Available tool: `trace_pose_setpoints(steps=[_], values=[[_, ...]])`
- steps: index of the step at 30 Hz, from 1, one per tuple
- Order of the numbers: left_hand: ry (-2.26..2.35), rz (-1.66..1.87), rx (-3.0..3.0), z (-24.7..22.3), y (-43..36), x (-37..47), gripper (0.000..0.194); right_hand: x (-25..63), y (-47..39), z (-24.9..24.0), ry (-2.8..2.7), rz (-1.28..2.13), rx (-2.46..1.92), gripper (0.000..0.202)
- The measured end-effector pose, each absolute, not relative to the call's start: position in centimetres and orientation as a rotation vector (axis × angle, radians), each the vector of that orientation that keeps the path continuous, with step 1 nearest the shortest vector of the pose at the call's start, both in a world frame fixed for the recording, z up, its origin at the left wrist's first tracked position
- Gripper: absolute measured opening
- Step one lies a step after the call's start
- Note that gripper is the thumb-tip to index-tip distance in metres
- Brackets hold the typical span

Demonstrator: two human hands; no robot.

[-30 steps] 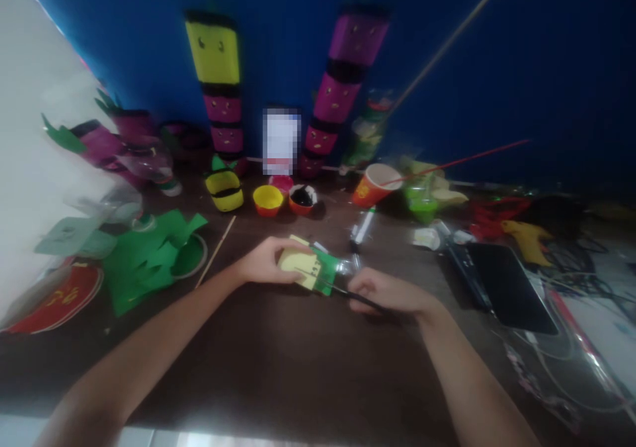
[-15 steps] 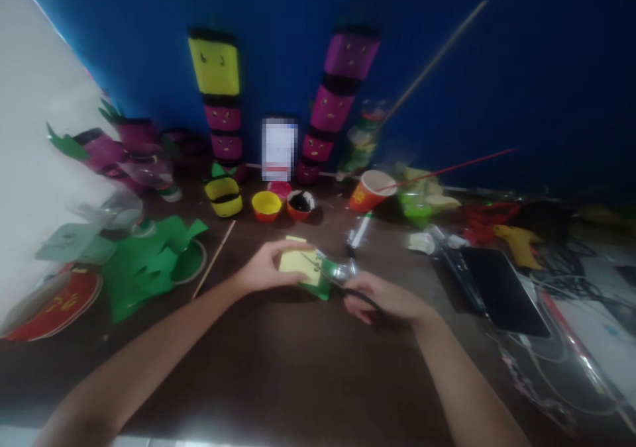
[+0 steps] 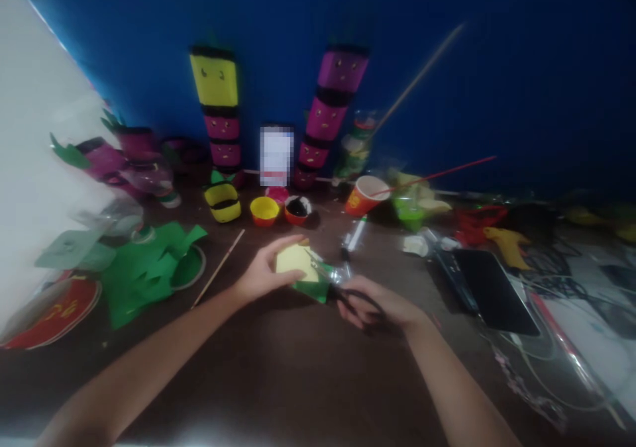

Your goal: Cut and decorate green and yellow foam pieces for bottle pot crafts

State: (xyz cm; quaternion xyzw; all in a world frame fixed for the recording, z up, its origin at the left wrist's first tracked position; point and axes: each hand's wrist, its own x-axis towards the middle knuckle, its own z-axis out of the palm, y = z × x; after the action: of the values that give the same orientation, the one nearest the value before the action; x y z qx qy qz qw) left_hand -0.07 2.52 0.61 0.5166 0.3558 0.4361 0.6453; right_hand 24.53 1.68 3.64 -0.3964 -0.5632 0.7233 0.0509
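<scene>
My left hand pinches a pale yellow piece of paper between thumb and fingers, above the dark tabletop. In my right hand is a pair of scissors with dark handles. Its blades point up and left and reach the paper's right side; blur hides whether they are cutting into it. Beneath the yellow paper shows a green piece, and just behind the scissors lies something clear and shiny. Farther back is a white marker.
A thin stick and green cut sheets lie left. Behind stand small paint cups, a yellow cut container, a red paper cup and painted face towers. A tablet with cables is right.
The view has tilted slightly, so the background sits a little lower. The scissors have shifted against the paper, and the dark marks at its right edge no longer show.
</scene>
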Motion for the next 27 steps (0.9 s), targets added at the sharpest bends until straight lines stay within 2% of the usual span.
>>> trace_pose_setpoints(steps=[8, 15, 27], values=[[0.662, 0.795, 1.030, 1.0, 3.1, -1.0, 0.062, 26.3, 1.4, 4.2, -1.729, 2.158, -1.258, 0.036], [0.483, 0.476, 0.936, 1.7, 3.1, -1.4, 0.061, 25.8, 1.5, 4.3, -1.689, 2.353, -1.305, 0.026], [0.417, 0.192, 0.997, 2.2, 3.0, -1.6, 0.061, 23.5, 1.2, 3.4, -1.712, 2.586, -1.012, 0.033]])
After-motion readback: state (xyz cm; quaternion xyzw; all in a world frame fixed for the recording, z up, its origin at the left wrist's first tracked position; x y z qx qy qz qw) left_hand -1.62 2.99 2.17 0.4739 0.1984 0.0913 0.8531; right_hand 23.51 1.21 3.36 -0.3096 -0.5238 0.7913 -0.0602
